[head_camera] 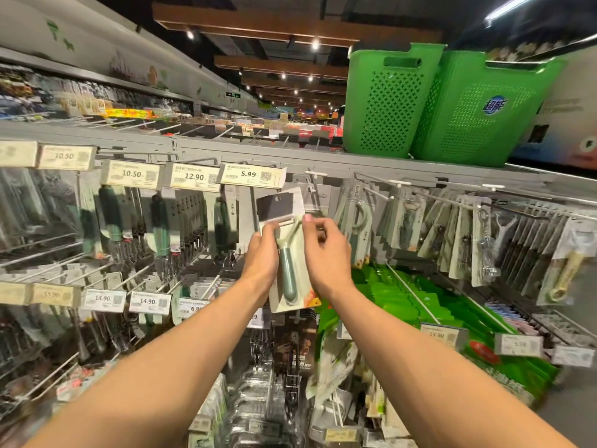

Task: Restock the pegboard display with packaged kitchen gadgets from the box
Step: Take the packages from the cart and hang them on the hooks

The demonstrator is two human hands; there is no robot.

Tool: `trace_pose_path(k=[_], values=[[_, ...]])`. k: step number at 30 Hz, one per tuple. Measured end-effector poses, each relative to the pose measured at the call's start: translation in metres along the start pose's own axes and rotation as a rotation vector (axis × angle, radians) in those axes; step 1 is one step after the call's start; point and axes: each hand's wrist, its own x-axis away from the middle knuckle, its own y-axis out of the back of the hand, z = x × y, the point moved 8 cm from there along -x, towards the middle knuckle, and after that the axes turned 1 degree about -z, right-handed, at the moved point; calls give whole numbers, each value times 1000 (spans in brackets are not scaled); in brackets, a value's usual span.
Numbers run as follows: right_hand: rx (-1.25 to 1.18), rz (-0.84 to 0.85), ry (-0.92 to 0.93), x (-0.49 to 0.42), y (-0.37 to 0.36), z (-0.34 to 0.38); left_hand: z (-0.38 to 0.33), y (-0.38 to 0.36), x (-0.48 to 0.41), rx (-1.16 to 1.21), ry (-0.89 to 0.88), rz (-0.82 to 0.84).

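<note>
I see both hands raised to the pegboard (pixel 247 208), holding one packaged peeler (pixel 288 263) between them. The left hand (pixel 261 253) is curled round the pack's left edge. The right hand (pixel 326 250) pinches its upper right edge with bent fingers. The pack stands nearly upright, its top tipped a little left, just below the 5.99 price tag (pixel 248 173) and near a white-tipped hook (pixel 310 185). Two green baskets (pixel 387 101) sit on the shelf above
</note>
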Motion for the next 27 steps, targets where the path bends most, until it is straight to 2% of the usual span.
trace_pose_path(k=[6,9,17,27], values=[[9,26,93,23,10,19,-5,-3,22,13,-37,25],[12,-27,111,27,24,18,-9,-7,31,-15,-42,58],[59,-150,32,19,48,6,-26,-16,34,-40,-134,65],[103,-159,-18,-3,35,-12,-24,-18,11,-38,-191,64]])
